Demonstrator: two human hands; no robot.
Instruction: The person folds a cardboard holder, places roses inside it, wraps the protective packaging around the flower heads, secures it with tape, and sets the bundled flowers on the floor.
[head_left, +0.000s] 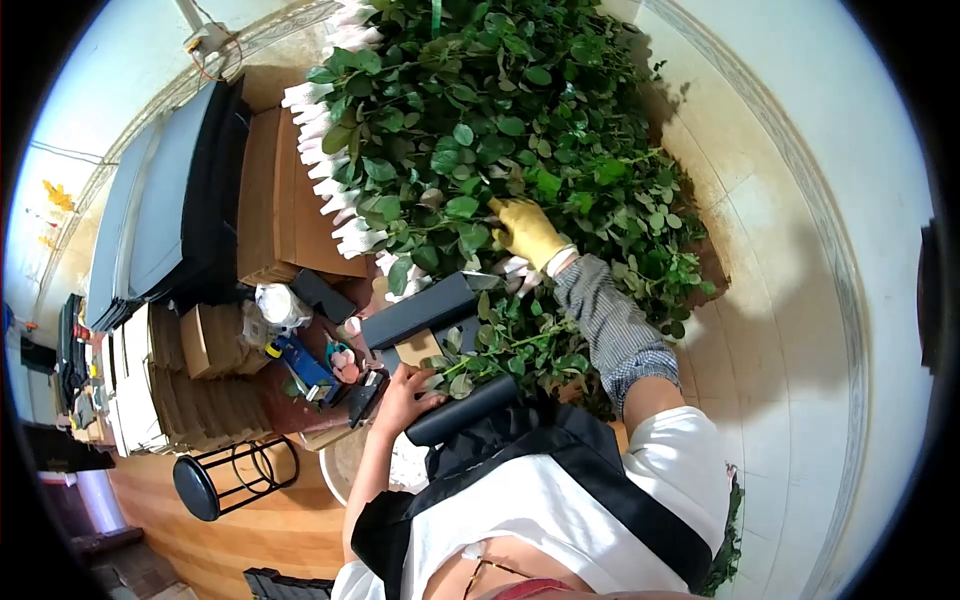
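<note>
Reach looks decent here. The right hand (530,235), in a yellow glove, is over the near side of the pile (560,130), fingers partly curled among the leaves. Can't tell if they're pinching a stem or just touching foliage. The pile's white sleeves (340,190) line its left edge, so it's probably kinder to go for bare stem and keep pressure off those. With this much tangle, I'd work one stem at a time and ease along its length, not yank sideways.

The left hand (405,400) is bare, nearer the body than the pile, by a black roll (465,408). Its fingers are loosely bent; can't tell whether they grip anything. Loose stems (525,350) lie between the pile and the body, so a light hand there should save some leaves. Gloving that one might help too, if there are thorns.
</note>
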